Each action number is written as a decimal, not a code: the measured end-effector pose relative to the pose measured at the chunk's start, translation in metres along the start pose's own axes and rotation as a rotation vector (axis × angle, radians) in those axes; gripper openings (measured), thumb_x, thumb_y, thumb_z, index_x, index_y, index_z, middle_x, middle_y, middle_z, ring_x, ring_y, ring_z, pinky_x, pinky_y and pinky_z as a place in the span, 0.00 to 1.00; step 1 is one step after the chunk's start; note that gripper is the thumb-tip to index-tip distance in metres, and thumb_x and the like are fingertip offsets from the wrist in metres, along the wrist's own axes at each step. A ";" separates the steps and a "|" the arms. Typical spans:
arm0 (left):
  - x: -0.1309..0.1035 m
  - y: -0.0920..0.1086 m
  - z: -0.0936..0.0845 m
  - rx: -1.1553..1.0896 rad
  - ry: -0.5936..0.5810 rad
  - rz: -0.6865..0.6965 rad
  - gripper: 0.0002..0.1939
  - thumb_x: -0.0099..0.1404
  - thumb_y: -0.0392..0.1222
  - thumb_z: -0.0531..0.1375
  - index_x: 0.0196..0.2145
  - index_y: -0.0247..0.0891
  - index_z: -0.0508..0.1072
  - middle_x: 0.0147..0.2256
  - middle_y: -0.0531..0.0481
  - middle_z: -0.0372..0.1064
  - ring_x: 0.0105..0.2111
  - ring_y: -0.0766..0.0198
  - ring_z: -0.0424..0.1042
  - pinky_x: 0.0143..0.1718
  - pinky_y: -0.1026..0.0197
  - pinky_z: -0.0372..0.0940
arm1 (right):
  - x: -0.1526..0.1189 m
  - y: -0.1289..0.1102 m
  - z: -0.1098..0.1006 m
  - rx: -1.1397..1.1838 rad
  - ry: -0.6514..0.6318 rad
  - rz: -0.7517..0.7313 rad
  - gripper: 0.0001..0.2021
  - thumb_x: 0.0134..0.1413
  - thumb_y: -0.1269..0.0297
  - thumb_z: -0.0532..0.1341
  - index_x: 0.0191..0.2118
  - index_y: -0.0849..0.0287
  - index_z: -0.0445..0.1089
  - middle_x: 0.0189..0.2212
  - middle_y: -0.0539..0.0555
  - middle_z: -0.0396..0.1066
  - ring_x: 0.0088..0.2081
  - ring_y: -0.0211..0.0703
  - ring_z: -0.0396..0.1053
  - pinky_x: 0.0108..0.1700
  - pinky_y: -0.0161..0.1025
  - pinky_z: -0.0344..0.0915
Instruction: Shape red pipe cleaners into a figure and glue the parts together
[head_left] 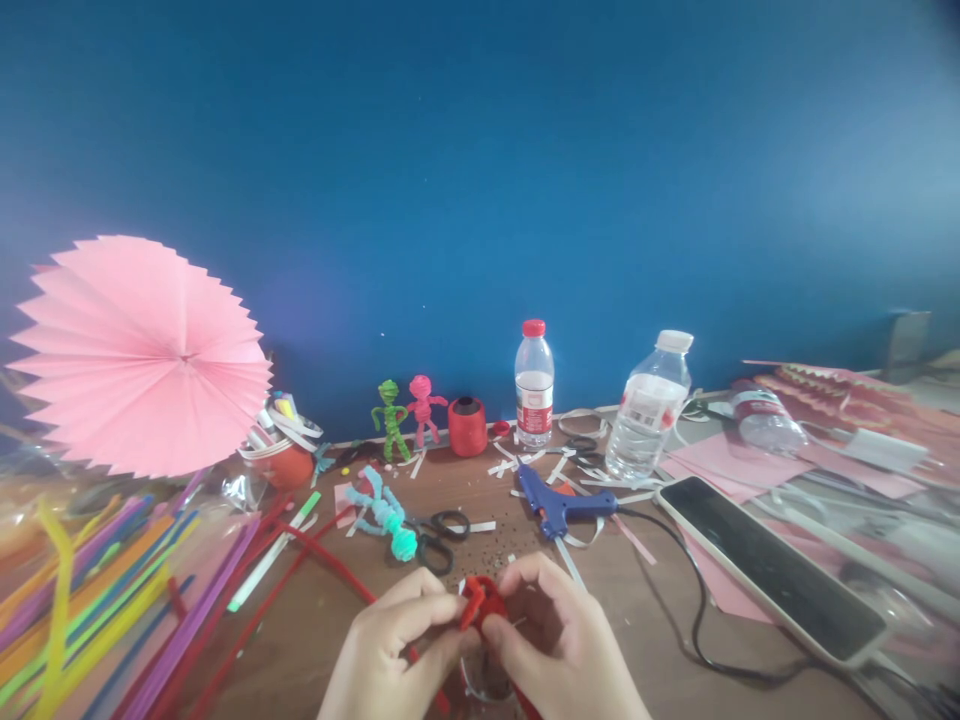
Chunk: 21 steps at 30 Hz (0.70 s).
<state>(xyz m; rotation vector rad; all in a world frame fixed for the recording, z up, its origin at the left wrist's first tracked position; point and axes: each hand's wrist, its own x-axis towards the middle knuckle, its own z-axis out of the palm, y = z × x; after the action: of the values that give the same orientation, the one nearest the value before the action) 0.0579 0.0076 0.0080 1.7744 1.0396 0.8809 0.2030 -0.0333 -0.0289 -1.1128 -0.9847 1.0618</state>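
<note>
Close in front of me, my left hand (401,640) and my right hand (562,640) pinch a small red piece of coiled pipe cleaner (484,598) between thumbs and fingertips. A loose red end sticks up near the left fingertips. More red pipe cleaner shows below the hands, partly hidden by them. Just beyond lies a turquoise pipe-cleaner figure (388,515) on its side, next to black-handled scissors (442,540). Long red pipe cleaners (330,557) stretch across the table to the left of my left hand.
A blue glue gun (555,500) with a black cord lies right of centre. Behind stand green (390,420) and pink (424,408) figures, a red tape roll (467,427) and two water bottles (534,390). A phone (765,565) lies right; colourful pipe cleaners (112,590) and a pink paper fan (150,350) are left.
</note>
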 end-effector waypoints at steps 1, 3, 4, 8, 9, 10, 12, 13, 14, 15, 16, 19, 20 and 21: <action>0.000 0.000 0.000 0.002 -0.001 0.008 0.09 0.57 0.44 0.63 0.22 0.39 0.78 0.23 0.51 0.64 0.24 0.63 0.68 0.24 0.68 0.64 | 0.000 -0.001 0.000 0.004 -0.002 0.015 0.10 0.44 0.67 0.65 0.30 0.57 0.62 0.21 0.46 0.67 0.22 0.36 0.66 0.24 0.31 0.62; 0.000 0.000 -0.001 0.011 -0.018 0.023 0.10 0.58 0.44 0.63 0.22 0.38 0.77 0.23 0.51 0.64 0.24 0.63 0.68 0.26 0.68 0.64 | 0.000 -0.004 0.000 0.012 -0.009 0.044 0.10 0.43 0.67 0.65 0.29 0.57 0.61 0.21 0.46 0.67 0.22 0.36 0.66 0.24 0.31 0.61; 0.000 0.001 -0.001 0.020 -0.030 0.029 0.10 0.58 0.43 0.63 0.23 0.38 0.77 0.24 0.52 0.64 0.25 0.63 0.68 0.26 0.68 0.64 | 0.000 -0.006 0.000 0.021 -0.016 0.059 0.10 0.43 0.67 0.65 0.28 0.57 0.61 0.21 0.46 0.67 0.22 0.36 0.66 0.24 0.31 0.61; 0.000 0.003 -0.001 0.041 -0.025 0.060 0.09 0.59 0.43 0.62 0.23 0.39 0.75 0.24 0.53 0.64 0.25 0.64 0.68 0.28 0.69 0.63 | 0.000 -0.013 -0.001 0.058 -0.049 0.088 0.10 0.42 0.70 0.65 0.28 0.57 0.61 0.21 0.45 0.67 0.23 0.35 0.66 0.26 0.31 0.60; 0.001 0.003 -0.001 0.045 -0.014 0.068 0.10 0.59 0.42 0.62 0.22 0.39 0.74 0.24 0.53 0.64 0.25 0.64 0.68 0.28 0.69 0.63 | 0.000 -0.014 -0.001 0.064 -0.054 0.089 0.10 0.41 0.71 0.65 0.28 0.57 0.61 0.21 0.45 0.67 0.23 0.35 0.66 0.26 0.31 0.60; 0.001 0.002 -0.001 0.051 -0.011 0.076 0.09 0.59 0.42 0.62 0.22 0.39 0.73 0.24 0.53 0.64 0.25 0.65 0.68 0.27 0.70 0.63 | 0.000 -0.014 -0.001 0.072 -0.060 0.089 0.10 0.41 0.71 0.65 0.28 0.57 0.61 0.22 0.45 0.67 0.23 0.36 0.66 0.26 0.31 0.60; 0.002 0.002 -0.001 0.062 -0.033 0.088 0.08 0.60 0.41 0.60 0.24 0.40 0.73 0.26 0.53 0.65 0.26 0.64 0.69 0.28 0.70 0.65 | 0.000 -0.013 -0.002 0.088 -0.072 0.093 0.11 0.40 0.71 0.65 0.27 0.57 0.60 0.22 0.46 0.67 0.24 0.36 0.66 0.26 0.32 0.59; 0.002 0.002 -0.001 0.068 -0.048 0.088 0.08 0.60 0.40 0.60 0.25 0.40 0.73 0.27 0.52 0.66 0.27 0.63 0.70 0.29 0.69 0.66 | 0.000 -0.011 -0.002 0.087 -0.075 0.093 0.11 0.40 0.71 0.64 0.27 0.57 0.60 0.22 0.46 0.67 0.24 0.36 0.65 0.27 0.32 0.59; 0.003 0.002 -0.001 0.073 -0.062 0.086 0.07 0.61 0.40 0.59 0.25 0.40 0.73 0.29 0.51 0.67 0.28 0.63 0.71 0.30 0.69 0.67 | 0.000 -0.010 -0.003 0.082 -0.079 0.093 0.11 0.40 0.71 0.64 0.27 0.57 0.59 0.22 0.46 0.66 0.24 0.36 0.65 0.27 0.32 0.59; 0.003 0.003 -0.002 0.074 -0.069 0.083 0.07 0.61 0.40 0.58 0.26 0.40 0.74 0.31 0.49 0.68 0.30 0.62 0.72 0.32 0.68 0.68 | 0.000 -0.009 -0.003 0.073 -0.082 0.093 0.11 0.40 0.71 0.64 0.27 0.57 0.59 0.22 0.46 0.66 0.24 0.37 0.65 0.27 0.33 0.59; 0.003 0.004 -0.002 0.073 -0.073 0.074 0.07 0.61 0.40 0.58 0.26 0.40 0.74 0.34 0.48 0.70 0.33 0.61 0.73 0.35 0.68 0.68 | 0.000 -0.009 -0.003 0.061 -0.084 0.093 0.11 0.40 0.70 0.64 0.27 0.57 0.59 0.22 0.46 0.66 0.25 0.37 0.65 0.27 0.33 0.59; 0.001 0.008 -0.001 0.040 -0.084 0.003 0.07 0.59 0.38 0.58 0.28 0.41 0.76 0.42 0.47 0.74 0.40 0.57 0.74 0.42 0.66 0.68 | 0.001 -0.010 -0.005 -0.014 -0.085 0.059 0.09 0.40 0.72 0.62 0.26 0.57 0.59 0.23 0.47 0.65 0.25 0.39 0.65 0.28 0.35 0.60; 0.001 0.010 -0.001 0.024 -0.089 -0.036 0.07 0.59 0.37 0.58 0.30 0.41 0.77 0.42 0.47 0.75 0.41 0.57 0.74 0.43 0.66 0.67 | 0.001 -0.011 -0.006 -0.057 -0.080 0.040 0.09 0.39 0.73 0.62 0.25 0.57 0.59 0.23 0.47 0.65 0.25 0.38 0.64 0.29 0.35 0.60; 0.000 0.011 0.000 0.009 -0.094 -0.075 0.08 0.58 0.36 0.57 0.31 0.42 0.77 0.41 0.48 0.76 0.41 0.57 0.74 0.44 0.66 0.67 | 0.001 -0.011 -0.007 -0.106 -0.075 0.019 0.09 0.39 0.74 0.61 0.25 0.57 0.59 0.23 0.47 0.65 0.25 0.38 0.64 0.29 0.35 0.59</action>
<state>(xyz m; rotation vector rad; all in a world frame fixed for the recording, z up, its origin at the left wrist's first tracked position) 0.0611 0.0048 0.0182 1.7555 1.0439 0.7411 0.2116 -0.0346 -0.0188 -1.1771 -1.1022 1.0830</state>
